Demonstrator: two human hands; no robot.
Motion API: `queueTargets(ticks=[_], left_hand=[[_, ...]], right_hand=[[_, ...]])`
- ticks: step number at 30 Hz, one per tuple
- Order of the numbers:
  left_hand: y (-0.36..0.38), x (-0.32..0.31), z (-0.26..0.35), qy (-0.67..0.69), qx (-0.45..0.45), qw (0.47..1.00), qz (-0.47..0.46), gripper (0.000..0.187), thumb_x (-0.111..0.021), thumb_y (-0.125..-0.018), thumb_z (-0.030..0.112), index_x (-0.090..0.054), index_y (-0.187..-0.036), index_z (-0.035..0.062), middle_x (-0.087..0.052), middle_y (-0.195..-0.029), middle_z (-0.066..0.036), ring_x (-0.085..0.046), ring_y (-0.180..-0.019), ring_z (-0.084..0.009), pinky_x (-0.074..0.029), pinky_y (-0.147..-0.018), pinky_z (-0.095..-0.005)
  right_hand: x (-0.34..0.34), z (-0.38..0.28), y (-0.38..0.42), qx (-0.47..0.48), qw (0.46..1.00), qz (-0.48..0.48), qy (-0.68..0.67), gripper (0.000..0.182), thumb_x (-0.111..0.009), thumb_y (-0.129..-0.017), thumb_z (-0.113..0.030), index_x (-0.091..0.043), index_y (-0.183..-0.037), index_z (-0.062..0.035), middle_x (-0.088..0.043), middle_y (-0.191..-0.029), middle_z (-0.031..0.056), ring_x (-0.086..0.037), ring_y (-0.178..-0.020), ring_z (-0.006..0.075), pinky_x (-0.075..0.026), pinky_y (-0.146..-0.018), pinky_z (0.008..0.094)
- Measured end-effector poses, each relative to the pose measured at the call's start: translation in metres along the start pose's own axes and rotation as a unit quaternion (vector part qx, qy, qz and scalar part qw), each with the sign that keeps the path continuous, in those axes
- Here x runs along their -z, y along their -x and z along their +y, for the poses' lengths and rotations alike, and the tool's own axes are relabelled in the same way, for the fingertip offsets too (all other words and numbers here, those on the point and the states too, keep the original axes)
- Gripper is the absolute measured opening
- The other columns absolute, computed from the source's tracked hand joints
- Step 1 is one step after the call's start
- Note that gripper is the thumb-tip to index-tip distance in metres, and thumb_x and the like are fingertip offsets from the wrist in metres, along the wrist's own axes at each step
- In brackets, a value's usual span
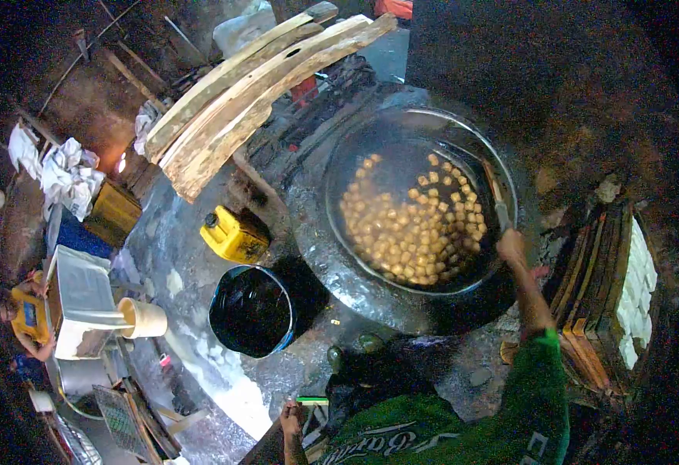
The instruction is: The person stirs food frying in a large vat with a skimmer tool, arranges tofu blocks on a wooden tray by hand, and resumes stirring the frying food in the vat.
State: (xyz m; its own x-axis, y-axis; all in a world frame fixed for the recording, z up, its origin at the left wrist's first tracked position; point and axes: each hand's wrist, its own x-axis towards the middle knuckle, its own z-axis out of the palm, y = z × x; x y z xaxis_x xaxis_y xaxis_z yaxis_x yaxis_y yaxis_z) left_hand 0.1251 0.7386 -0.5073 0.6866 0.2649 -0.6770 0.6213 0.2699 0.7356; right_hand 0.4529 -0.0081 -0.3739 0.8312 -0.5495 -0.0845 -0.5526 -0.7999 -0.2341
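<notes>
A large round wok (502,147) holds dark oil with many golden cubes, apparently fried tofu (409,240), floating mostly on its near and left side. Light steam blurs its far left part. At the wok's right rim, my right hand (512,246) is closed around the handle of a long stirring tool (499,203). The tool lies along the inner right wall, and its working end is hard to make out. Low in the view, my left hand (291,418) is held close to my body with curled fingers, beside a green-edged item (312,401). What it holds, if anything, I cannot make out.
Split wood planks (262,93) lie beyond the wok. Left of it stand a yellow jerrycan (234,235) and a dark open drum (250,310). Stacked wooden trays (587,294) with white blocks stand at right. A co-worker (33,314) is at far left near a white-topped box (83,291).
</notes>
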Motion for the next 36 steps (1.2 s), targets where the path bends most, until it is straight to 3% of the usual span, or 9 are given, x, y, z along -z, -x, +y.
queueTargets(ticks=[2,6,10,17,20,22,26,31,36], left_hand=[[0.033,-0.02,0.005,-0.171,-0.237,0.956,-0.013,0.013,-0.061,-0.086,0.02,-0.055,-0.085,0.0088,-0.057,-0.08,0.0,-0.053,-0.073,-0.0106,-0.045,-0.063,-0.0259],[0.015,0.051,-0.025,0.337,0.338,0.849,-0.228,0.044,-0.041,-0.092,0.041,-0.05,-0.119,0.0075,-0.056,-0.113,-0.011,-0.057,-0.083,-0.0232,-0.046,-0.069,-0.0361],[0.047,0.024,-0.068,0.105,0.03,0.992,-0.06,0.032,-0.047,-0.09,0.028,-0.053,-0.11,0.0042,-0.06,-0.103,-0.012,-0.061,-0.08,-0.0253,-0.049,-0.068,-0.0411],[0.046,0.008,-0.067,0.021,-0.225,0.969,-0.1,0.014,-0.058,-0.086,0.015,-0.057,-0.092,0.0026,-0.063,-0.088,-0.009,-0.06,-0.074,-0.0206,-0.052,-0.069,-0.0422],[0.045,-0.019,-0.013,0.079,0.123,0.985,0.086,0.012,-0.058,-0.086,0.017,-0.057,-0.09,0.0053,-0.062,-0.088,-0.009,-0.057,-0.068,-0.0177,-0.053,-0.069,-0.0417],[0.013,0.002,-0.043,0.239,-0.063,0.964,-0.101,0.012,-0.058,-0.088,0.019,-0.056,-0.095,0.0092,-0.062,-0.088,-0.006,-0.056,-0.066,-0.0164,-0.054,-0.065,-0.0389],[0.023,0.001,0.002,0.189,0.059,0.98,-0.007,0.02,-0.057,-0.089,0.024,-0.059,-0.095,0.0058,-0.061,-0.088,-0.004,-0.057,-0.073,-0.0145,-0.053,-0.061,-0.0335],[0.045,0.003,-0.001,-0.094,-0.139,0.982,0.089,0.019,-0.056,-0.089,0.019,-0.059,-0.097,0.0024,-0.061,-0.09,-0.004,-0.056,-0.076,-0.013,-0.045,-0.067,-0.025],[0.031,0.011,-0.035,0.158,-0.07,0.982,-0.072,0.015,-0.057,-0.087,0.018,-0.058,-0.09,0.0033,-0.06,-0.086,-0.003,-0.055,-0.075,-0.0123,-0.043,-0.066,-0.0224]], right_hand=[[-0.037,-0.026,-0.013,0.006,1.0,-0.018,0.008,0.045,-0.059,-0.071,-0.008,-0.052,-0.114,-0.0014,-0.06,-0.089,0.017,-0.06,-0.078,0.0293,-0.046,-0.067,0.0368],[-0.083,-0.058,0.002,0.059,0.993,-0.096,-0.029,0.043,-0.059,-0.071,-0.006,-0.053,-0.113,-0.0023,-0.06,-0.086,0.015,-0.059,-0.074,0.0266,-0.046,-0.064,0.0359],[-0.039,-0.014,0.044,0.105,0.973,-0.165,-0.123,0.041,-0.058,-0.071,-0.005,-0.053,-0.112,-0.0031,-0.059,-0.083,0.0129,-0.058,-0.07,0.0239,-0.046,-0.061,0.035],[0.079,0.047,0.113,0.113,0.964,-0.142,-0.193,0.039,-0.057,-0.071,-0.003,-0.055,-0.11,-0.0047,-0.059,-0.078,0.0093,-0.056,-0.063,0.0192,-0.045,-0.055,0.0334],[0.064,0.06,0.106,0.029,0.967,-0.113,-0.226,0.04,-0.058,-0.071,-0.005,-0.054,-0.11,-0.0026,-0.06,-0.081,0.0109,-0.058,-0.064,0.0207,-0.046,-0.057,0.0354],[0.05,0.044,0.08,0.114,0.992,0.047,0.04,0.04,-0.059,-0.07,-0.007,-0.053,-0.109,0.0009,-0.061,-0.082,0.0152,-0.06,-0.066,0.0265,-0.047,-0.058,0.0381],[0.012,-0.008,0.046,0.033,0.995,0.009,0.092,0.031,-0.06,-0.072,-0.011,-0.055,-0.1,0.0012,-0.061,-0.079,0.0164,-0.061,-0.064,0.0286,-0.047,-0.053,0.0393],[-0.06,-0.037,0.047,0.06,0.991,-0.121,0.012,0.029,-0.062,-0.074,-0.018,-0.054,-0.096,-0.0006,-0.058,-0.073,0.0122,-0.057,-0.059,0.0235,-0.045,-0.048,0.0361],[-0.056,0.023,0.1,0.105,0.963,-0.213,-0.126,0.029,-0.064,-0.077,-0.026,-0.053,-0.091,-0.0025,-0.055,-0.066,0.008,-0.053,-0.053,0.0184,-0.043,-0.044,0.033]])
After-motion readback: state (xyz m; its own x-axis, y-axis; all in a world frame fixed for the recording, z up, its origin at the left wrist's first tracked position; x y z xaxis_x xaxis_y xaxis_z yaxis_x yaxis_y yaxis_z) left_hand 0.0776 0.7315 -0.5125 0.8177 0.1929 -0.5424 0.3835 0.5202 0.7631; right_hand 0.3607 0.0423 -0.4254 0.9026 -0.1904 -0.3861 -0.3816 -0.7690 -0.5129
